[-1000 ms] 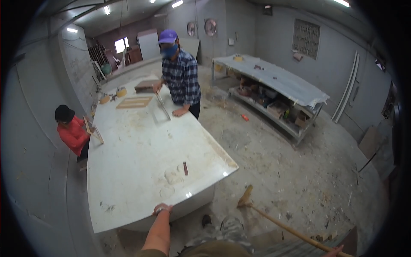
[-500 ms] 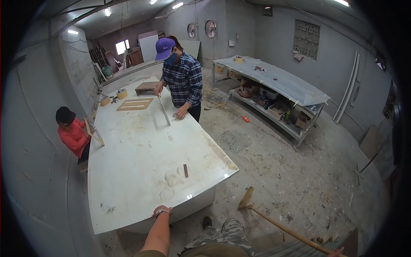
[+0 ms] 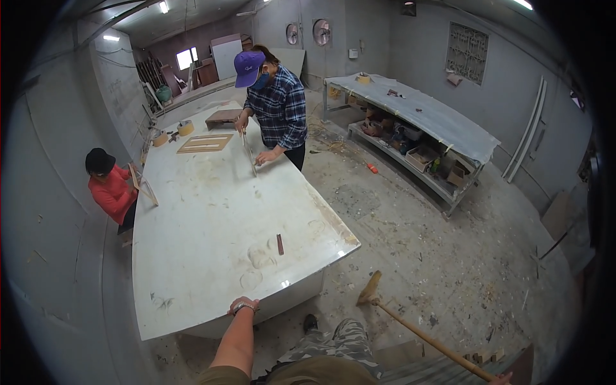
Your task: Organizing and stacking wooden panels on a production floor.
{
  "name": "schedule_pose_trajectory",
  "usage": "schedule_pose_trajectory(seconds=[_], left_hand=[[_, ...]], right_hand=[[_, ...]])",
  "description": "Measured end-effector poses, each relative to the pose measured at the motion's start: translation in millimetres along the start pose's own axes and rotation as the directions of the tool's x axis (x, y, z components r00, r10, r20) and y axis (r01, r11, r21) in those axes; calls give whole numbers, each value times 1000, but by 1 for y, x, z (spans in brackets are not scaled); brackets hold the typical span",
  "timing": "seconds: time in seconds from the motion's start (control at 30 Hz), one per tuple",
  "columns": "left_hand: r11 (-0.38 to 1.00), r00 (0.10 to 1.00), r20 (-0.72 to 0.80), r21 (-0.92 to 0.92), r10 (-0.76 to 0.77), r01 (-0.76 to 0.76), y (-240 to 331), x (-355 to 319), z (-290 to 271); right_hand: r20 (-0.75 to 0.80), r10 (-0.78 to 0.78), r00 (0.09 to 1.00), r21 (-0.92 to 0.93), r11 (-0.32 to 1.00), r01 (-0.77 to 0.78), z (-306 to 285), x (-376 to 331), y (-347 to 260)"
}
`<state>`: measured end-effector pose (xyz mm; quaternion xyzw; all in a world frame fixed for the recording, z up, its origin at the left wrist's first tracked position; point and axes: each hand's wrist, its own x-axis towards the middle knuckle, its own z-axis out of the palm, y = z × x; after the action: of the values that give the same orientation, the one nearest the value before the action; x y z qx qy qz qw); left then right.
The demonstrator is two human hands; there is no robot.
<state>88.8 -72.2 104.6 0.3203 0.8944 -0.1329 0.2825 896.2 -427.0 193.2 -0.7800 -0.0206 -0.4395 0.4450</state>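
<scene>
My left hand (image 3: 244, 304) rests on the near edge of a large white-topped table (image 3: 192, 256), its fingers laid over the rim and holding nothing. A bracelet or watch circles that wrist. At the lower right edge, my right hand (image 3: 503, 378) is closed round the end of a long wooden broom handle; only part of this hand shows. The broom (image 3: 423, 335) slants down to the left, its tan head (image 3: 369, 289) on the floor right of the table. A short dark red stick (image 3: 280, 244) lies on the tabletop beyond my left hand.
Across the table a person in a purple cap (image 3: 276, 109) works on a thin strip (image 3: 248, 154). Another in red (image 3: 112, 192) holds a wooden frame (image 3: 146, 187). A slatted panel (image 3: 205, 143) and tape rolls (image 3: 185, 128) lie farther back. A second bench (image 3: 410, 106) stands right.
My view has shifted slightly. My left hand stays on the table edge and my right on the broom. The purple-capped person's hand and strip have moved slightly.
</scene>
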Motion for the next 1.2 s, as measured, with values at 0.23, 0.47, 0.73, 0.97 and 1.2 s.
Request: schedule_pose_trajectory(seconds=[0.23,0.47,0.73,0.97,1.2], left_hand=[[1000,1000,14,2,16,-16,3,-3,1],[1000,1000,-11,-21,-13,13,2,-1,3],[999,999,-40,38,0,1,1,-3,0],[1000,1000,-20,18,5,-5,0,3,4],[999,1000,-11,28,28,-28,2,-4,1]], right_hand=[[23,-24,999,-57,998,26,-13,6,-13],[50,-41,998,-103,994,46,-19,11,-24],[76,-50,996,-154,986,61,-21,14,-31],[99,-50,994,-194,979,68,-21,13,-39],[104,-34,994,-156,986,50,-13,18,-18]])
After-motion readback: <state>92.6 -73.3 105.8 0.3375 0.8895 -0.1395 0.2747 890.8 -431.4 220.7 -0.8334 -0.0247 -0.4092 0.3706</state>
